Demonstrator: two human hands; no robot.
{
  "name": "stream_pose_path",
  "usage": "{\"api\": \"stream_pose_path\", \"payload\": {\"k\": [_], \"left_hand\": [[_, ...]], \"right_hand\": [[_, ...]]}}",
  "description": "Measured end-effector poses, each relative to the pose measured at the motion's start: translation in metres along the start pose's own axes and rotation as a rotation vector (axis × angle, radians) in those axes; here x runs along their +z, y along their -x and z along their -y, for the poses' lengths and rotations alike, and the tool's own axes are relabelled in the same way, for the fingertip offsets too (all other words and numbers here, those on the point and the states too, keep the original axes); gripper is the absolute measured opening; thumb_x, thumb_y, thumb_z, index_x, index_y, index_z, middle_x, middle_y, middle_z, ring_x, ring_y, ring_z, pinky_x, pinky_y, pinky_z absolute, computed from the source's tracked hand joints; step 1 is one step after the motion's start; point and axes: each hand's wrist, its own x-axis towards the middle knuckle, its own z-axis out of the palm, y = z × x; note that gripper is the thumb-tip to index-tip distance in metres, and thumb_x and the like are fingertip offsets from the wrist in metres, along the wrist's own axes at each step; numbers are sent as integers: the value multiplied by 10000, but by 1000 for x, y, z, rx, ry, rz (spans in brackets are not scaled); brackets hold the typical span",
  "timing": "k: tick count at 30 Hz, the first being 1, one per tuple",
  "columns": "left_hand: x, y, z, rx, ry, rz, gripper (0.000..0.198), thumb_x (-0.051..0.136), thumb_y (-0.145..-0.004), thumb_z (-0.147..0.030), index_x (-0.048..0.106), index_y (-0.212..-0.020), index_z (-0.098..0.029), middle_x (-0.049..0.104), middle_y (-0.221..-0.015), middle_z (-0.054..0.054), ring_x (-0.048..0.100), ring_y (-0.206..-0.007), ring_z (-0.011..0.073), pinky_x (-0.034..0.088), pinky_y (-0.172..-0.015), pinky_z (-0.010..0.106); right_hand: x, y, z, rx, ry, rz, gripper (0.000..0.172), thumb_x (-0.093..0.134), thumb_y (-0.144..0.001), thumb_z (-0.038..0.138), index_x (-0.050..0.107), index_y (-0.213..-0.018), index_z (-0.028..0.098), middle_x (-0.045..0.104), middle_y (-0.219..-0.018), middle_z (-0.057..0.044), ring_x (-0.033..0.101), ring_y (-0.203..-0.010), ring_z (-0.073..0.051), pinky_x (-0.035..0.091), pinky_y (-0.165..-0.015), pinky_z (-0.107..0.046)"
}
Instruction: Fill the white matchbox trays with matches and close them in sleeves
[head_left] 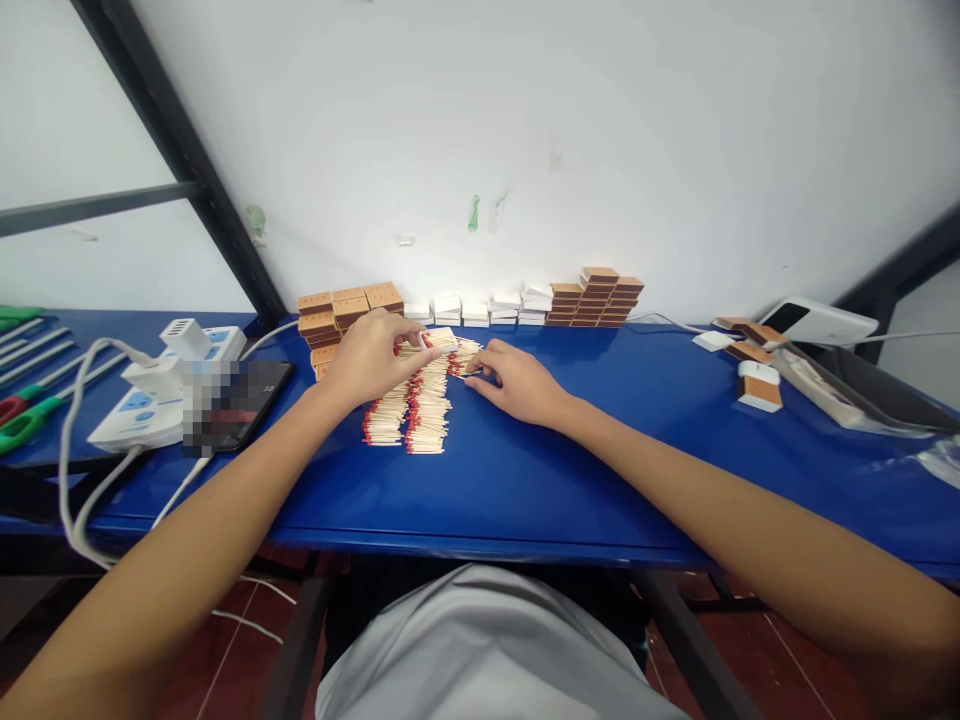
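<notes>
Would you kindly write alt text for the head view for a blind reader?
The left hand holds a small, filled white matchbox tray by loose red-tipped wooden matches on a blue table; the right hand is beside them. Stacked brown cardboard matchboxes stand behind.

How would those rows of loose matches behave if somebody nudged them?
The matches would probably scatter, since nothing visible binds them. Each looks thin, so likely light and easily snapped. They may slide readily, as the blue tabletop looks smooth and glossy.

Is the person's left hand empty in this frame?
No; the left hand holds a small white tray with matches in it, gripped between thumb and fingers.
</notes>
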Motion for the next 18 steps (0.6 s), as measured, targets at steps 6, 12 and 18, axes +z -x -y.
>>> {"api": "stream_pose_path", "payload": {"k": [6,12,18], "left_hand": [[4,1,1,24,7,8,441,714,-917,-637,824,-912,-210,774,-841,82,672,-871,279,466,-796,394],[4,1,2,41,-10,36,377,727,-926,-579,813,-912,-212,787,-871,75,670,-893,277,451,-789,379],[6,2,0,62,-4,47,359,750,-915,-569,817,-957,-219,803,-921,77,686,-905,279,467,-791,386]], "right_hand": [[-1,-1,-5,2,-8,1,76,643,-1001,231,692,-958,191,614,-1003,-64,587,-832,-186,414,-744,-305],[-12,7,-10,1,6,54,75,635,-999,224,686,-959,187,618,-1005,-64,572,-803,-176,412,-721,-299],[-27,18,-18,0,9,96,95,640,-988,254,697,-936,199,615,-965,-57,574,-797,-182,425,-727,-309]]}}
